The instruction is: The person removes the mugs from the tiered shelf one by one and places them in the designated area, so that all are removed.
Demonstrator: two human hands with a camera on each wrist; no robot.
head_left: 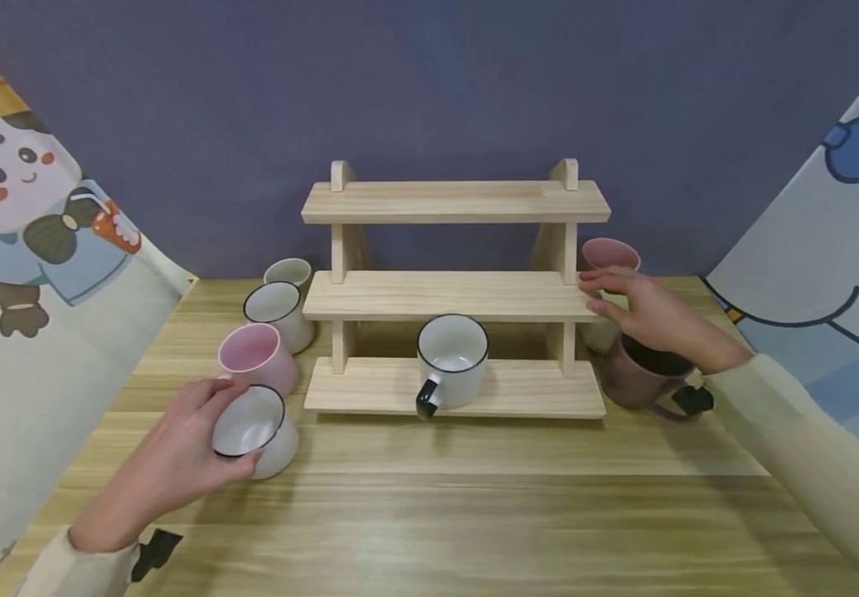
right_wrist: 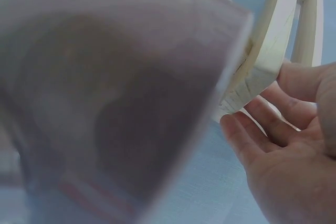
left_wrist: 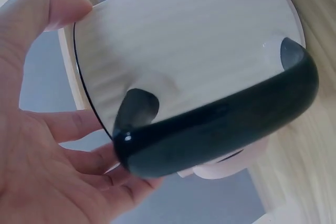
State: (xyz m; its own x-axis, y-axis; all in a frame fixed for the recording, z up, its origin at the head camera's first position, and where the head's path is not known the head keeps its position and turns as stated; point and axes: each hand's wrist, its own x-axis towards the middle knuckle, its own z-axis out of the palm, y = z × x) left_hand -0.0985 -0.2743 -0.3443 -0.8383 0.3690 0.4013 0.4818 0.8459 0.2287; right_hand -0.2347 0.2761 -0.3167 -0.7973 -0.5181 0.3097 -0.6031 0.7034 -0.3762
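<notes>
My left hand (head_left: 186, 444) grips a white enamel-style mug (head_left: 280, 444) with a dark rim, thumb on the near side and fingers on the far side. In the left wrist view the mug's black handle (left_wrist: 220, 124) faces the camera. My right hand (head_left: 649, 311) holds the right end of the middle board of a three-tier wooden display stand (head_left: 444, 296); in the right wrist view the board end (right_wrist: 252, 85) sits between thumb and fingertips. Another white mug (head_left: 463, 377) with a black handle stands on the lowest board, handle turned to the front left.
Left of the stand, a pink mug (head_left: 280, 369), a black-rimmed white mug (head_left: 298, 327) and a pale mug (head_left: 288, 272) form a row. To the right are a brown-mauve mug (head_left: 634, 381), a cream mug (head_left: 599, 336) partly hidden by my hand, and a pink mug (head_left: 610, 251).
</notes>
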